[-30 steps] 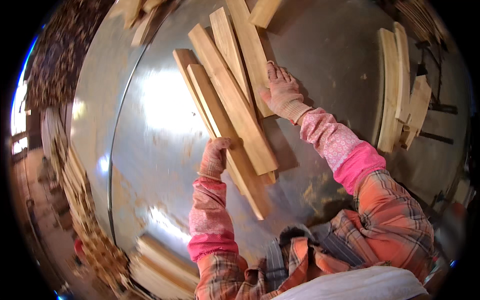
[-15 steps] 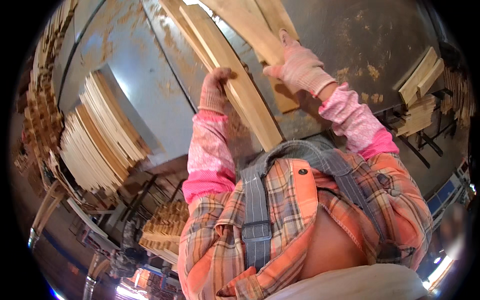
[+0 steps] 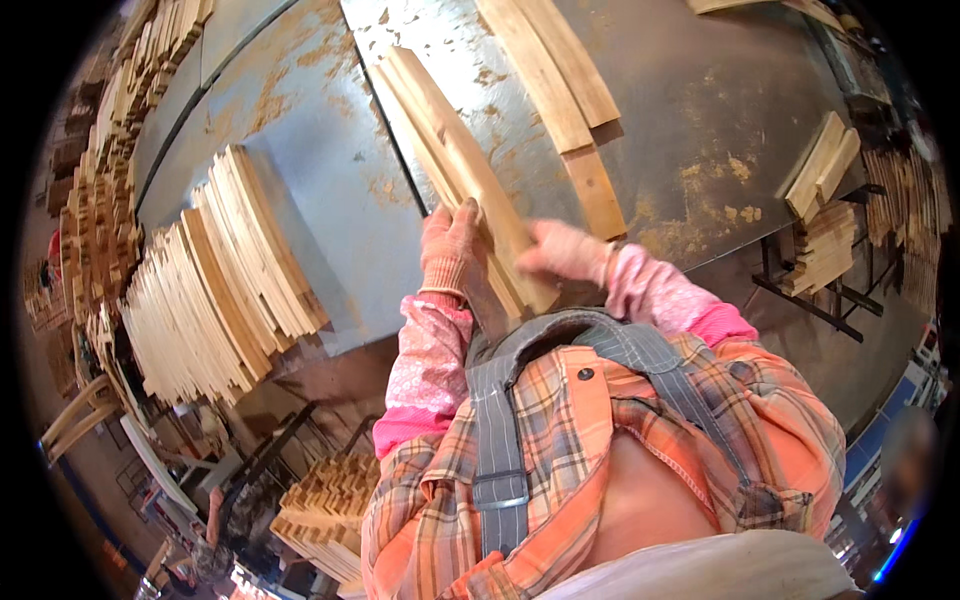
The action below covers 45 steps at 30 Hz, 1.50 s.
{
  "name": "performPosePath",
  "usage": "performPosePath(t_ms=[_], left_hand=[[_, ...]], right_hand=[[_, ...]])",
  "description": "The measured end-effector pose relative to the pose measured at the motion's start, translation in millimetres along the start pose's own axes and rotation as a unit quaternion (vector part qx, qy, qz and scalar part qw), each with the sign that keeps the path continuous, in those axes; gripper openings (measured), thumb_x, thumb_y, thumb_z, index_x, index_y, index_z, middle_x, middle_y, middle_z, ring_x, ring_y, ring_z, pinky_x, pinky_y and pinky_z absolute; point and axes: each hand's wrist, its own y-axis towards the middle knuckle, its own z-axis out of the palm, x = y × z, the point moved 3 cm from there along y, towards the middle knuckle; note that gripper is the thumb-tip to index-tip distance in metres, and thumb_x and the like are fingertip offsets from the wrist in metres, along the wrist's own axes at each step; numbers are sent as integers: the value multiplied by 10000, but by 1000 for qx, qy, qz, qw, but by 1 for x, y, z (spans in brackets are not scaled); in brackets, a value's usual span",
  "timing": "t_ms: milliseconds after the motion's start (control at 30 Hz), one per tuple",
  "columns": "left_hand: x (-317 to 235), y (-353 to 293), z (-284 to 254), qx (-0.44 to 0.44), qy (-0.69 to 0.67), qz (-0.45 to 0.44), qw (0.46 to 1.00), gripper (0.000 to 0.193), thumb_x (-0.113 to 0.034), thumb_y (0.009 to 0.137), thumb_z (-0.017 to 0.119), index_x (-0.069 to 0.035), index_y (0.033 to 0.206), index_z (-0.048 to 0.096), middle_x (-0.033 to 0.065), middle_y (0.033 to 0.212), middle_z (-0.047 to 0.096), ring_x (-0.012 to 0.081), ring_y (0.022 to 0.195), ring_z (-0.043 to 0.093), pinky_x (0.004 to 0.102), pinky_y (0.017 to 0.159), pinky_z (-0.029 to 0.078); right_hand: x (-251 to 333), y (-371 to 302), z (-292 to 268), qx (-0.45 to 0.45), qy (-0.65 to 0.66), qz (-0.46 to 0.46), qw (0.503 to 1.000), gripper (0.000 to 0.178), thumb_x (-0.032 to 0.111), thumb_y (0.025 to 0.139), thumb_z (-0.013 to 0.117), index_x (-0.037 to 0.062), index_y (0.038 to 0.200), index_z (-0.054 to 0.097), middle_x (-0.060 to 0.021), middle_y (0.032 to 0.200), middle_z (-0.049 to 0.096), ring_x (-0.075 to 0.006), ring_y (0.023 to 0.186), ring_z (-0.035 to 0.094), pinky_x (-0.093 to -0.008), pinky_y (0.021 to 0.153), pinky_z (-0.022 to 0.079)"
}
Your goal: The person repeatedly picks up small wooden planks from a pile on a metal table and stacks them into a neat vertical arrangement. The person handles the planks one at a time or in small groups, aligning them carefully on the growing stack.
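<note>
A few long, pale wooden boards lie together, slanting across the metal table toward my body. My left hand, in a knit glove, is closed round their left edge with the thumb on top. My right hand, gloved and slightly blurred, closes on their right edge near the end closest to me. Its fingertips are partly hidden against the wood. To the right, two loose boards lie side by side, and a shorter-looking, darker board shows below them.
A row of boards stands packed on the metal table at left. More boards sit on a rack at right. Sawdust is scattered over the tabletop. A stack of wood and a person are at lower left.
My right hand has left the boards at the right and come down to the right edge of the held boards. A wide board now lies on top of these. My left hand has shifted nearer me.
</note>
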Motion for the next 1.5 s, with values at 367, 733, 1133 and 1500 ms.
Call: performPosePath(t_ms=[367, 733, 1133, 1500], left_hand=[[-24, 35, 15, -159, 266, 79, 947, 856, -251, 675, 823, 64, 1388, 469, 290, 1269, 639, 411, 1159, 656, 437, 996, 544], [-57, 89, -59, -38, -187, 18, 982, 337, -142, 784, 821, 74, 1009, 697, 154, 900, 715, 267, 762, 703, 397, 685, 574], [-52, 59, -32, -188, 245, -30, 951, 836, -246, 706, 850, 62, 1368, 444, 289, 1365, 593, 452, 1226, 628, 459, 1055, 530], [-66, 37, -20, -166, 274, -52, 946, 1157, -463, 727, 896, 64, 1567, 300, 346, 1583, 345, 442, 1441, 442, 457, 1175, 415]], right_hand=[[97, 31, -80, -257, -413, 29, 873, 636, 424, 858, 713, 40, 1348, 582, -244, 1212, 695, -410, 1125, 671, -475, 973, 539], [90, 65, -106, -352, -456, 177, 798, 752, 364, 824, 863, 54, 1406, 501, -215, 1387, 557, -413, 1287, 590, -531, 1043, 523], [106, 56, -83, -289, -487, 178, 805, 461, 100, 925, 662, 24, 1361, 535, -247, 1286, 652, -405, 1239, 640, -468, 1014, 554], [79, 31, 46, -30, -378, -2, 925, 579, 183, 865, 662, 8, 1403, 535, -258, 1285, 653, -419, 1245, 615, -471, 1061, 500]])
